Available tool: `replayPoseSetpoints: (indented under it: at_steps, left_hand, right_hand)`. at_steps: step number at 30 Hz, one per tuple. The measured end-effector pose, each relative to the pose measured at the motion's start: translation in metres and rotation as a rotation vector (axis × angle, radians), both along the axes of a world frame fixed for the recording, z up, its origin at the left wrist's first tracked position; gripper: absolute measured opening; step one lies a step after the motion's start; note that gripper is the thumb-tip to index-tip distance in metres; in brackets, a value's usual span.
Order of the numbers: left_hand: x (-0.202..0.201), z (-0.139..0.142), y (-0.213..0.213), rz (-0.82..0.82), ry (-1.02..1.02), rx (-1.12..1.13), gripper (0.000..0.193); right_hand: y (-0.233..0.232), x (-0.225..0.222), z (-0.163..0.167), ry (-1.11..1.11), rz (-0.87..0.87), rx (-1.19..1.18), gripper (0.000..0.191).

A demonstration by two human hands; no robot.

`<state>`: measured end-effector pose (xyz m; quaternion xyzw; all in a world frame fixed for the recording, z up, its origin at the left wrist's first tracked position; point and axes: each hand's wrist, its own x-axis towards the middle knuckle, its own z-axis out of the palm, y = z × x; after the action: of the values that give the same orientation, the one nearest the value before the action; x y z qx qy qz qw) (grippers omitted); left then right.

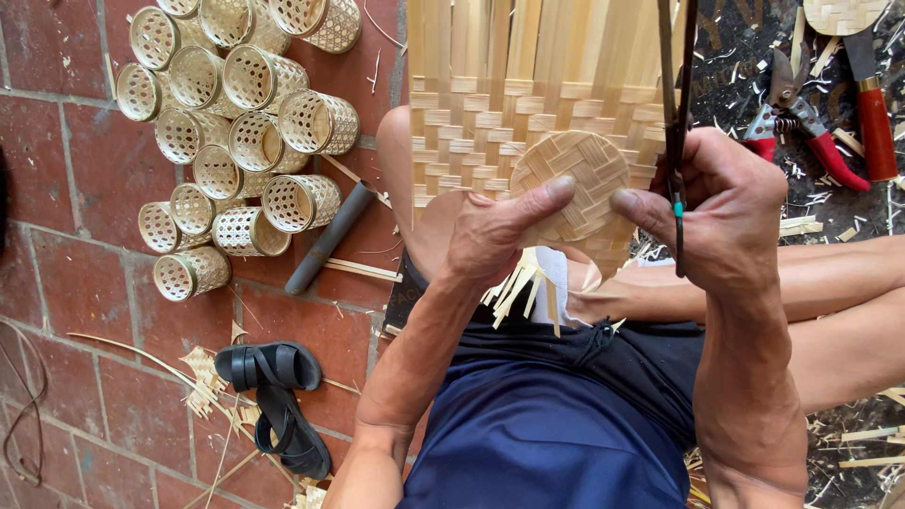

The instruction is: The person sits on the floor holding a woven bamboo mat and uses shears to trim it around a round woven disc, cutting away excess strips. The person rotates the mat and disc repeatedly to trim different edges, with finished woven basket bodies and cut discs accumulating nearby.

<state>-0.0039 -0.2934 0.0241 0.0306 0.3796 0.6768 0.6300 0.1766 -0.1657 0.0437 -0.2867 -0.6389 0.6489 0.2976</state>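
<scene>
A small round woven bamboo disc (571, 175) is held up over my lap. My left hand (495, 236) grips its lower left edge, thumb stretched across its face. My right hand (721, 203) pinches the disc's right edge with the thumb and also holds a thin dark blade-like tool (676, 104) that stands upright through the fist. Behind the disc lies a large woven bamboo mat (528, 85) with loose strips running away from me. Cut strip ends (517, 287) stick out below my left hand.
Several open-weave bamboo cylinders (236, 123) are piled on the brick floor at the left, with a grey pipe (330, 238) beside them. Black sandals (273, 401) lie lower left. Red-handled pruning shears (801, 127) and another red-handled tool (872, 104) rest at top right among shavings.
</scene>
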Motion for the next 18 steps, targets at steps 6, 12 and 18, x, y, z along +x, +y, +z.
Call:
replayPoseSetpoints:
  at_steps: [6, 12, 18]
  left_hand:
    - [-0.022, 0.002, 0.004, 0.150, 0.377, -0.109, 0.027]
    - [-0.071, 0.022, 0.023, 0.797, 0.471, 0.332, 0.041]
    - [-0.068, 0.038, 0.028, 0.816, 0.269, 0.468, 0.039]
  right_hand:
    - [0.003, -0.015, 0.006, -0.136, -0.159, 0.347, 0.028]
    - [-0.018, -0.033, 0.002, 0.367, -0.062, -0.363, 0.042]
    - [-0.087, -0.060, -0.048, 0.127, 0.213, -0.070, 0.043]
